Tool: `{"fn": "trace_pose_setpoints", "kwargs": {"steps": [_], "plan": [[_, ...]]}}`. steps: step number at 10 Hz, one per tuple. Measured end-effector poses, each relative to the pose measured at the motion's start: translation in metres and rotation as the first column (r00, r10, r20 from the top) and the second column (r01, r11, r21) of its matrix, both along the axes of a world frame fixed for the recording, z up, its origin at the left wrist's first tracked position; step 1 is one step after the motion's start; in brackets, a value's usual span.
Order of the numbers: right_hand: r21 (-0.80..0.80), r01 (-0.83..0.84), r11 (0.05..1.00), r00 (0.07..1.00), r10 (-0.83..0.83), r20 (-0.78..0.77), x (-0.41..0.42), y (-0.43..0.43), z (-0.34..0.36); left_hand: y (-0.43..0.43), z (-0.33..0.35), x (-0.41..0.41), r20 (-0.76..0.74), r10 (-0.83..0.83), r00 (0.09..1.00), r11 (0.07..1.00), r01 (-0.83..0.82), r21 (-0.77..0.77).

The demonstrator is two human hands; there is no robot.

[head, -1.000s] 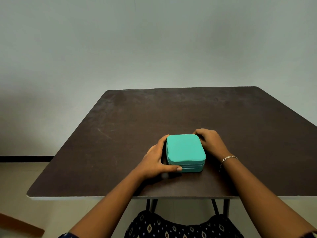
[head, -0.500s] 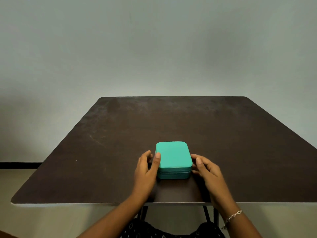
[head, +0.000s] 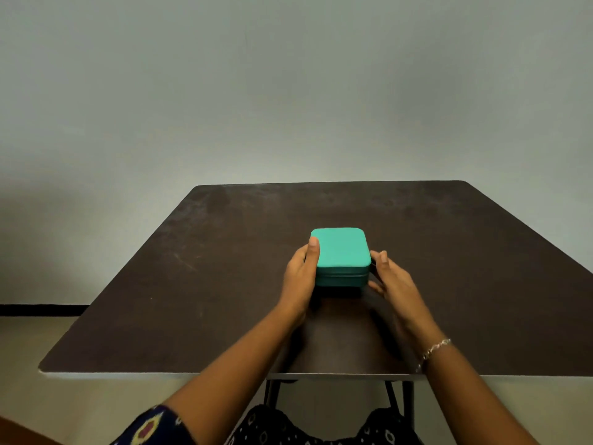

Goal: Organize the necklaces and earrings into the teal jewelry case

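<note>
The teal jewelry case [head: 340, 252] lies closed on the dark brown table [head: 465, 268], near its middle. My left hand [head: 300, 277] holds the case's left side, with the thumb laid along the left edge of the lid and the fingers hidden behind the hand. My right hand [head: 393, 281] is at the case's right front corner; its thumb and fingertips touch the side wall there. A thin chain bracelet [head: 433, 350] is on my right wrist. No necklaces or earrings show on the table.
The table's front edge [head: 192, 374] runs just above my lap, with metal legs [head: 394, 403] under it. A plain grey wall stands behind the table. Pale floor shows at the left.
The case has slid away from the front edge toward the table's middle, between both hands. My left thumb now lies on the lid's left edge, and the right hand came round to the right front corner.
</note>
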State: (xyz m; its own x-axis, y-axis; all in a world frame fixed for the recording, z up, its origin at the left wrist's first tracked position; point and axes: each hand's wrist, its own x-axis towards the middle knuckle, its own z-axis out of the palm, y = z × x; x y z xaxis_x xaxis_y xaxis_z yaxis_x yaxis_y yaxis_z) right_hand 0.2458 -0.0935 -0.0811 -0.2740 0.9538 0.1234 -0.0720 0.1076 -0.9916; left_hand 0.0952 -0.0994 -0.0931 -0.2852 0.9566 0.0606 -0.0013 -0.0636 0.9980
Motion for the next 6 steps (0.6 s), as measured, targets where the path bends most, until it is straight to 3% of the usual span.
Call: {"fn": "trace_pose_setpoints", "kwargs": {"steps": [4, 5, 6], "plan": [[-0.074, -0.022, 0.997, 0.985, 0.034, 0.171, -0.003, 0.075, -0.009, 0.066, -0.003, -0.010, -0.108, -0.108, 0.988, 0.986, 0.092, -0.142], [-0.042, -0.025, 0.999, 0.963, 0.036, 0.267, 0.001, 0.071, -0.010, 0.061, -0.005, -0.011, -0.241, -0.118, 0.963, 0.986, 0.085, -0.142], [0.066, 0.073, 0.995, 0.907, -0.093, 0.410, 0.005, 0.077, -0.002, 0.065, 0.004, -0.017, -0.474, -0.064, 0.878, 0.991, -0.001, -0.135]]}}
